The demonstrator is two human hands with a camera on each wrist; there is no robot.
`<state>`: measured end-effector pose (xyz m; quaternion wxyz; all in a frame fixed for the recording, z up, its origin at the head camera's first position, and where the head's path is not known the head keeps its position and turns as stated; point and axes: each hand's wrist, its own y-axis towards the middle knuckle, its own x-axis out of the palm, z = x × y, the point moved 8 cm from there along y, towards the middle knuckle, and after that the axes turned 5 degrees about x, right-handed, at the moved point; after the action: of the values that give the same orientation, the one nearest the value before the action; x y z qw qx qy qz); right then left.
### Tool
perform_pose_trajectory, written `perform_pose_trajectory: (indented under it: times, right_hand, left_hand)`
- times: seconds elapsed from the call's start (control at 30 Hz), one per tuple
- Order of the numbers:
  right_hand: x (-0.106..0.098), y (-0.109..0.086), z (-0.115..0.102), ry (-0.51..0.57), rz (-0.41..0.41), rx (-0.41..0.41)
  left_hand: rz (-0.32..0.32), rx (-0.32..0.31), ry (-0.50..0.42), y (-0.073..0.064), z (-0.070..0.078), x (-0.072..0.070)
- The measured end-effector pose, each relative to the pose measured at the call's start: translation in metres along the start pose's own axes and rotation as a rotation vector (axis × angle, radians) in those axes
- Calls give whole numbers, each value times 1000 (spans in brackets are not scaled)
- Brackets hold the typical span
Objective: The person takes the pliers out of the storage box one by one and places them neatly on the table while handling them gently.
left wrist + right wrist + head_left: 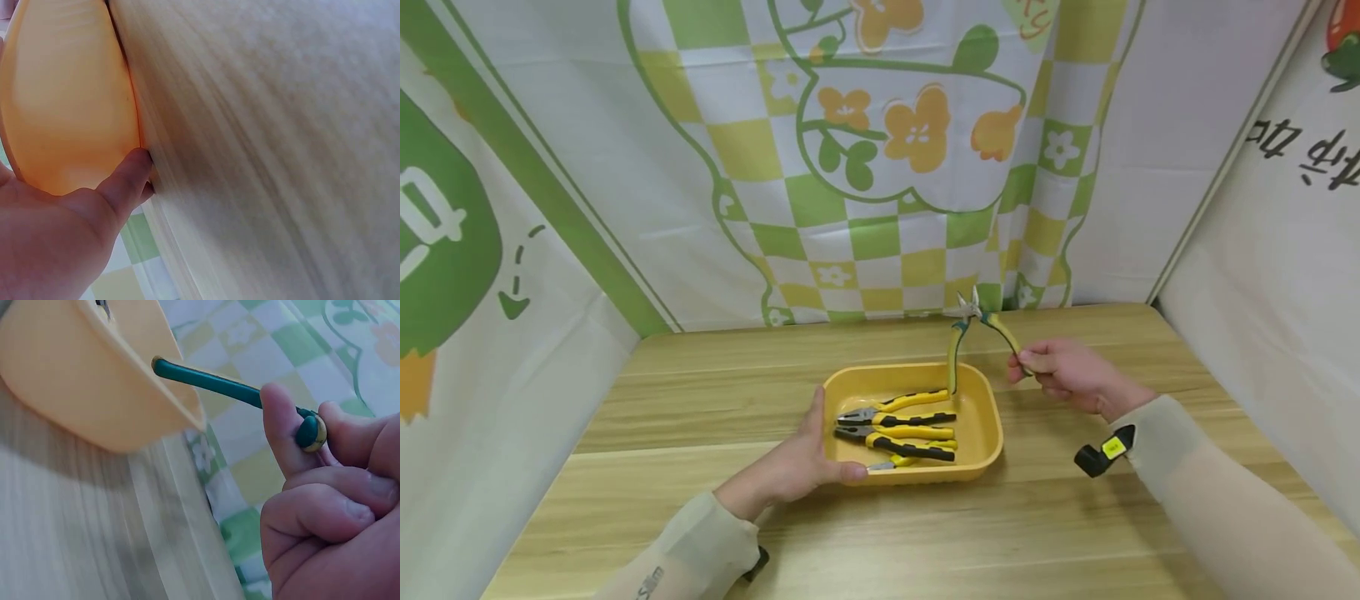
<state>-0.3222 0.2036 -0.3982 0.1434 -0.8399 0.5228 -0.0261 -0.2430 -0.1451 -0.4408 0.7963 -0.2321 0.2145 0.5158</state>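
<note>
My right hand (1071, 372) pinches one handle end of spread-open pliers (1002, 332) with green and yellow handles, between thumb and index finger. Their metal jaws point up and away, and the other handle hangs over the back right of a yellow plastic tray (997, 429). In the right wrist view the handle tip (212, 384) shows above the tray's wall (69, 375). At the tray's left end my left hand (793, 467) holds the corner, thumb along the front and fingers at the side. Several yellow-and-black pliers (917, 431) lie inside the tray, jaws to the left; one is partly hidden.
A wooden table (700, 400) carries the tray. Behind it hangs a white cloth (880, 208) with green and yellow checks and flowers, and printed sheets (1285, 275) stand at both sides.
</note>
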Motion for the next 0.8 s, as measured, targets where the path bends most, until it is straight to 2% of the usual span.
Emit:
perform_pose_trajectory:
  times: [0.13,0.4,0.5,0.67,0.8]
  right_hand:
    - [-15,-6,3,77,2,21]
    - [-37,-12,15,316,-17,27]
    - [-44,-13,21,360,-24,31]
    - [-55,-17,25,328,-10,49]
    - [-60,-20,30,267,16,97]
  left_hand:
    - [1,2,6,0,0,0]
    - [1,-6,-8,-1,-1,0]
    - [2,-1,-12,-1,-1,0]
    - [2,-6,-17,0,-2,0]
    - [1,-10,-17,0,-3,0]
